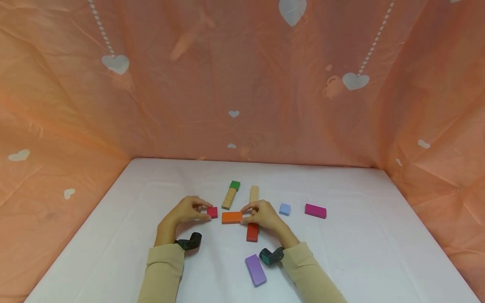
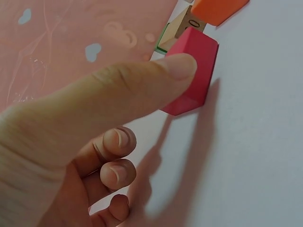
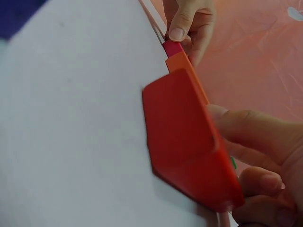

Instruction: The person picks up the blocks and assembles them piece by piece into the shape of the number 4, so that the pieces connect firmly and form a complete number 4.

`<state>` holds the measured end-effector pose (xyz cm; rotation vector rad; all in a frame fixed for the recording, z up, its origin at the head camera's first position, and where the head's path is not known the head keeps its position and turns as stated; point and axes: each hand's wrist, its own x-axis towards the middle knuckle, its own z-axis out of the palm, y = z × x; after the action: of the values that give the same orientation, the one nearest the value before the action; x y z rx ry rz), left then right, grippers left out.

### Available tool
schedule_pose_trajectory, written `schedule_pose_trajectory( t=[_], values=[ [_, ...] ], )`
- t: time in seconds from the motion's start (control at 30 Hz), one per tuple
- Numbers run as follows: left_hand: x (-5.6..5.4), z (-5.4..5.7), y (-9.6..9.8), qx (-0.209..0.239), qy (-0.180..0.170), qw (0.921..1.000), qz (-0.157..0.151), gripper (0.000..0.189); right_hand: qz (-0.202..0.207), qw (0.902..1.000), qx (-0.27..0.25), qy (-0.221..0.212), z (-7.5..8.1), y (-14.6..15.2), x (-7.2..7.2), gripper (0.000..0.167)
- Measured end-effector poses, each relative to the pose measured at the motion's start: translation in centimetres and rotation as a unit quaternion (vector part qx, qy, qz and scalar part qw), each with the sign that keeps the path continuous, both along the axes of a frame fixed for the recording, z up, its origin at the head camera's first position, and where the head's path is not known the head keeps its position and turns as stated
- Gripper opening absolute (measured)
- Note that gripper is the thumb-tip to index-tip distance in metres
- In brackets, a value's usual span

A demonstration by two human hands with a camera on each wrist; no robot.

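Note:
My left hand (image 1: 189,209) pinches a small pinkish-red block (image 1: 212,212) between thumb and fingers. In the left wrist view the thumb lies flat along the face of this block (image 2: 201,75), and the other fingers curl below. An orange block (image 1: 232,217) lies a short gap to its right. At the right end of the orange block, my right hand (image 1: 264,214) holds it between thumb and fingertips. Under that hand sits a red block (image 1: 252,232), which covers much of the orange block (image 3: 177,66) in the right wrist view.
Behind the hands lie a plain wooden block (image 1: 254,192) and another wooden block (image 1: 229,198) with a green block (image 1: 235,185) at its far end. A light blue block (image 1: 285,209) and a magenta block (image 1: 315,211) are to the right. Nearer me is a purple block (image 1: 256,270).

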<state>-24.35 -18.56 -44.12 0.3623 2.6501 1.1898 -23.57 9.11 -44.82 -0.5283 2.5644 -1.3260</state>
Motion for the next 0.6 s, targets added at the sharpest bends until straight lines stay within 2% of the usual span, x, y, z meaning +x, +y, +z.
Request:
schedule_pose_trajectory(
  t=[0.23,0.6],
  values=[
    [0.08,0.08,-0.31,0.000,-0.022,0.9995,0.023,0.038,-0.007,0.9998,0.002,-0.018,0.23,0.22,0.05,0.029],
    [0.14,0.09,-0.32,0.002,-0.021,0.9995,0.023,0.035,-0.004,0.9999,0.000,-0.012,0.34,0.49,-0.01,0.029]
  ],
)
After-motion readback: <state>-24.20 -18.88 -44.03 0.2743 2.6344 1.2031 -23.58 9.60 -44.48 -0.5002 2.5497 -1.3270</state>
